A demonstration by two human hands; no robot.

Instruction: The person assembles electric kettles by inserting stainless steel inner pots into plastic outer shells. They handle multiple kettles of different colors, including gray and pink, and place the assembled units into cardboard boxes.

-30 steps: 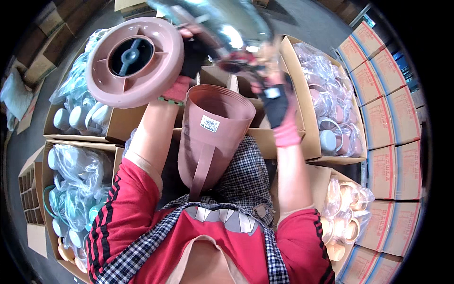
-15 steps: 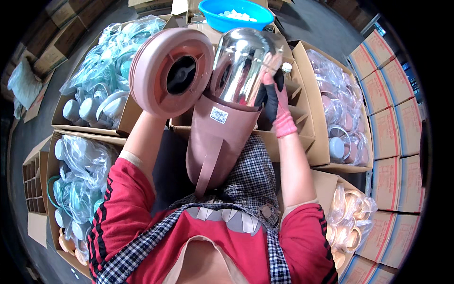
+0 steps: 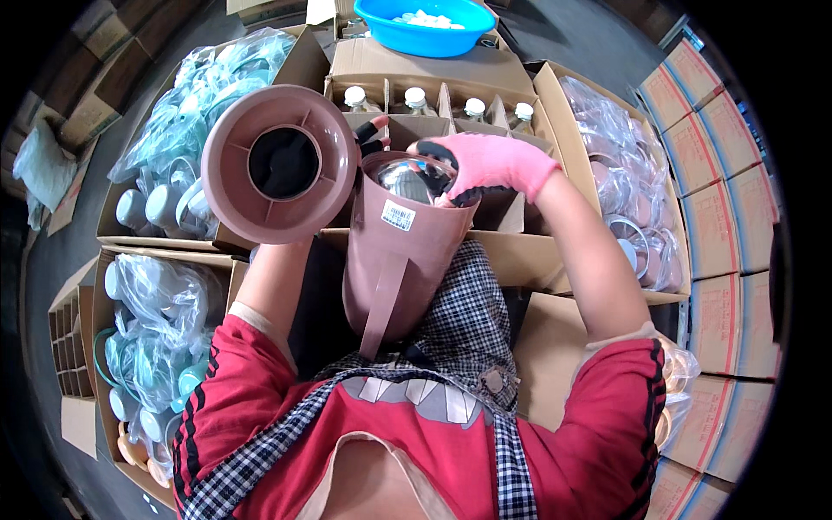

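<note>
A dusty-pink thermos jug body (image 3: pixel 403 260) with a handle and a white label rests in my lap, its opening facing away from me. A silver glass liner (image 3: pixel 403 180) sits down inside it, only its rounded end showing at the opening. My right hand (image 3: pixel 498 165), in a pink glove with dark fingers, curls over the rim, fingers on the liner. My left hand (image 3: pixel 373 139) holds a round pink plastic jug base (image 3: pixel 227 173) with a dark round centre, left of the opening; the base hides most of that hand, and its dark-gloved fingertips show beyond it.
Ahead stands a divided carton (image 3: pixel 511 247) holding several white-capped silver liners (image 3: pixel 416 100). Behind it is a blue basin (image 3: pixel 425 35) of small white pieces. Cartons of bagged jugs stand left (image 3: pixel 165 199) and right (image 3: pixel 624 191). Stacked cartons (image 3: pixel 715 243) line the far right.
The silver liner has gone down into the jug body. My right hand has moved from its side to over the opening. The pink base has shifted slightly left and nearer.
</note>
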